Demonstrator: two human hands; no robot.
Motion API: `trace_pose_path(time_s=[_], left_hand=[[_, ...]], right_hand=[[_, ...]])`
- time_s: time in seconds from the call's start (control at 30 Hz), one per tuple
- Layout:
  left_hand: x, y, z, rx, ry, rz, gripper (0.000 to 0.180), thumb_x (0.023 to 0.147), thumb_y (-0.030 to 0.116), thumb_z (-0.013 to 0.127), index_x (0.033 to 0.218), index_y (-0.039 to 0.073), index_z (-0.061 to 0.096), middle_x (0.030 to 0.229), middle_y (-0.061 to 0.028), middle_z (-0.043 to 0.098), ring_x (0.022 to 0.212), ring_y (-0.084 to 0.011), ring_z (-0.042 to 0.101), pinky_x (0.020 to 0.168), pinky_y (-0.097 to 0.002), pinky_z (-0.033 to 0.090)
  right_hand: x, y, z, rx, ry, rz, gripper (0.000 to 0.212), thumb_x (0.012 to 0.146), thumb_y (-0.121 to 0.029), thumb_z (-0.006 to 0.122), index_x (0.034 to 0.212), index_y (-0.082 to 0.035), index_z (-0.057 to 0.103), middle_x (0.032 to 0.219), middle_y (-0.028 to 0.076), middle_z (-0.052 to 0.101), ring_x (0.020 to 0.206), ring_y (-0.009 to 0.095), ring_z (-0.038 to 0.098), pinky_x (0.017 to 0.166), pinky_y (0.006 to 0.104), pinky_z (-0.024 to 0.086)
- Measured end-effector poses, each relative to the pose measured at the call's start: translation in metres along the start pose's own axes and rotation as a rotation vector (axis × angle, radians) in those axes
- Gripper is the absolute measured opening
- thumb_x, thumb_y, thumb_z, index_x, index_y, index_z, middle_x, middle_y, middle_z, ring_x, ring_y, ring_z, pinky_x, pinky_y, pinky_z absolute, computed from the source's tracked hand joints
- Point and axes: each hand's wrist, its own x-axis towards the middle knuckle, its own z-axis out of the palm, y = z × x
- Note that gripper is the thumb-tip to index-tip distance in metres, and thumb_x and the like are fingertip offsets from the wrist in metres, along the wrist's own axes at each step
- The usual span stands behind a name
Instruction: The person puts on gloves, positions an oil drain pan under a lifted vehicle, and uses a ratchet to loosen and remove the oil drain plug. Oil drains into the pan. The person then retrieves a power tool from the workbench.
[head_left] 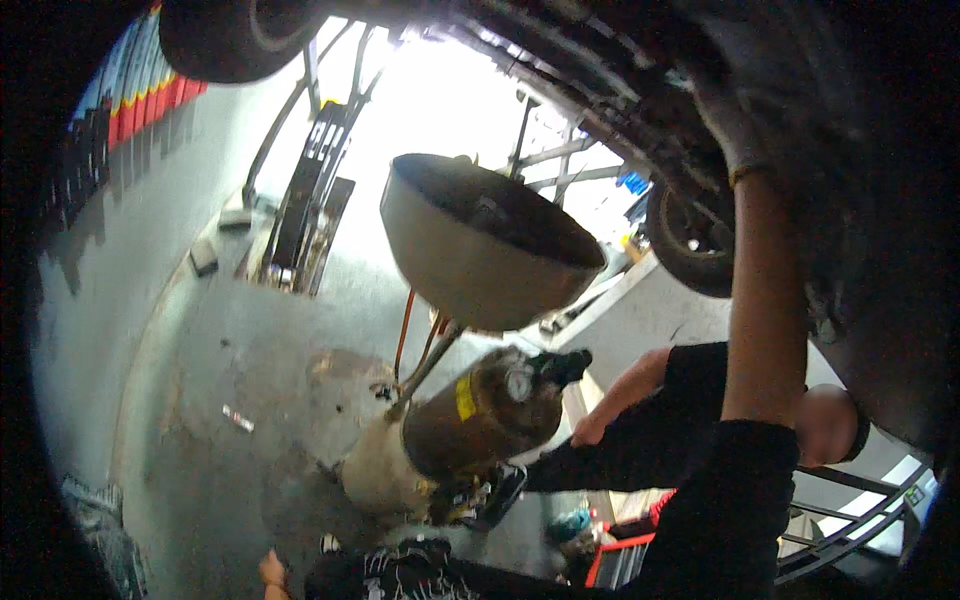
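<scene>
My right arm stretches up to the dark underside of a raised vehicle [600, 80]. A greyish glove with a yellowish cuff seems to cover my right hand [732, 140]. Its fingers reach in among the undercarriage parts, where shadow hides what they touch. Low at the left, my left hand [271, 570] hangs beside my dark printed shirt [410, 572], far from the vehicle; its fingers are too small and blurred to read. Below the vehicle stands a wide pale drain pan [470, 275] on a post, joined to a brown tank [480, 415] with a round gauge [518, 384].
Another person in dark clothes [690, 400] stands at the right, one hand [590, 430] lowered near the tank. A wheel [690, 240] hangs beyond my arm. A black lift post [310, 190] rises at the left. Red-framed shelving [620, 560] is low at the right.
</scene>
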Motion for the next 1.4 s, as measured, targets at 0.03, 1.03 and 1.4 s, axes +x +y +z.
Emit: trace_pose_path(time_s=[0.03,1.03,1.4], left_hand=[[0.002,-0.003,0.0,0.025,-0.061,-0.014,0.056,0.105,0.048,0.056,0.074,0.002,0.056,0.061,-0.0134,0.05,0.055,-0.0307,0.056,0.053,-0.0472,0.045],[-0.013,0.006,-0.007,-0.173,0.068,-0.211,0.052,0.106,0.049,0.054,0.087,0.0,0.056,0.069,-0.0148,0.057,0.053,-0.0322,0.06,0.049,-0.0461,0.049],[0.024,-0.018,0.002,-0.037,0.15,-0.116,0.058,0.105,0.048,0.056,0.075,-0.002,0.06,0.068,-0.0159,0.061,0.056,-0.0331,0.063,0.054,-0.0493,0.048]], right_hand=[[0.007,-0.013,-0.01,-0.938,0.018,-0.116,0.07,0.098,-0.04,0.069,0.152,-0.004,0.045,0.156,0.019,0.048,0.143,0.035,0.046,0.123,0.0426,0.035],[0.009,0.019,0.001,-3.238,0.071,-0.319,0.076,0.098,-0.033,0.068,0.158,-0.003,0.032,0.16,0.021,0.042,0.145,0.04,0.043,0.121,0.047,0.035],[-0.014,0.023,0.002,-3.232,0.002,-0.226,0.081,0.096,-0.024,0.071,0.159,0.0,0.026,0.163,0.027,0.033,0.151,0.042,0.034,0.123,0.0464,0.032]])
